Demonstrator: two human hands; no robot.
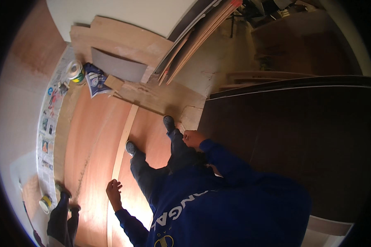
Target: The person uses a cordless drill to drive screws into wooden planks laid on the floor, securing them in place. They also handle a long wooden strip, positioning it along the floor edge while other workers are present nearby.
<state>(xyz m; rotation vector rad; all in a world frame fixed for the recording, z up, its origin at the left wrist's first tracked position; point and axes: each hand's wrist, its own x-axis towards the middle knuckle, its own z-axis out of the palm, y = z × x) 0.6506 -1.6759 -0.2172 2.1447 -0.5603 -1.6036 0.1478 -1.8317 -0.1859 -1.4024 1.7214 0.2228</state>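
Observation:
My left hand (114, 192) hangs over a long pale wooden strip (125, 138) that lies along the reddish plywood sheet (95, 136). Its fingers are apart and hold nothing. My right hand (193, 138) is curled beside my right leg, close to the edge of a large dark panel (292, 140). A small light spot shows at its fingers; what they hold, if anything, I cannot make out. Both my shoes (130, 148) stand on the plywood, one on the pale strip's right edge or just beside it.
A co-worker's legs (61, 218) stand at the lower left, near a small tub (45, 203). At the far left are a paint can (75, 71), a blue bag (96, 80) and newspaper (46, 136) along the wall. Boards (198, 39) lean at the back.

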